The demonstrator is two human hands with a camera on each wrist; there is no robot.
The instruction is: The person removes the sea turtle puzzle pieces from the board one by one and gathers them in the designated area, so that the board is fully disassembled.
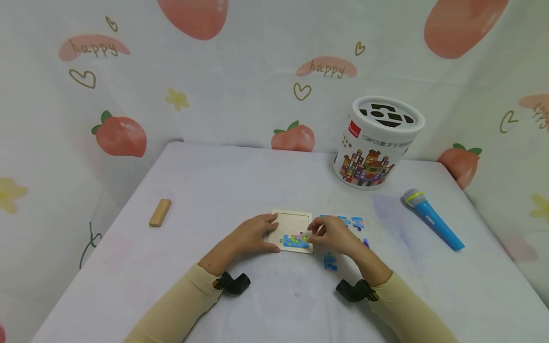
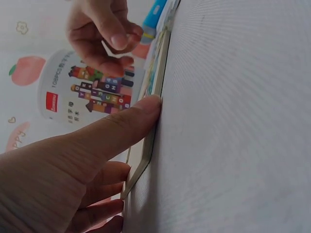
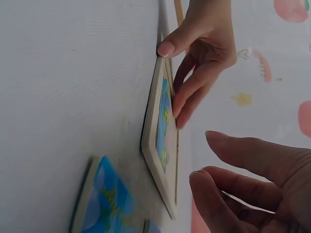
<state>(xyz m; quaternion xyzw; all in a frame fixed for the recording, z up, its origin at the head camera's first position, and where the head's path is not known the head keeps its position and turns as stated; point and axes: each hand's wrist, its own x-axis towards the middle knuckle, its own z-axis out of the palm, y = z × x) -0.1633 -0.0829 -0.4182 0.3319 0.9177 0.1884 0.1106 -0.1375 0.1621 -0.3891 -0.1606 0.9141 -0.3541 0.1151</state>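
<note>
A square wooden puzzle board [image 1: 290, 222] lies on the table, several colourful jigsaw pieces [image 1: 293, 242] joined along its near side. My left hand [image 1: 256, 233] grips the board's left side, with the thumb on the near edge and the fingers on the far side of the corner. Over the right edge hovers my right hand [image 1: 335, 236]; in the right wrist view its thumb and bent forefinger are apart, with nothing visible between them. One loose blue jigsaw piece [image 1: 330, 262] lies just below that hand. More loose pieces [image 1: 357, 222] lie beyond it, partly hidden by the hand.
A white tub [image 1: 371, 147] with a cut-out lid stands at the back right. A blue toy microphone [image 1: 435, 220] lies on the right of the table. On the left is a small wooden block [image 1: 160, 213]. A peach-printed cloth [image 1: 240, 95] hangs behind the table.
</note>
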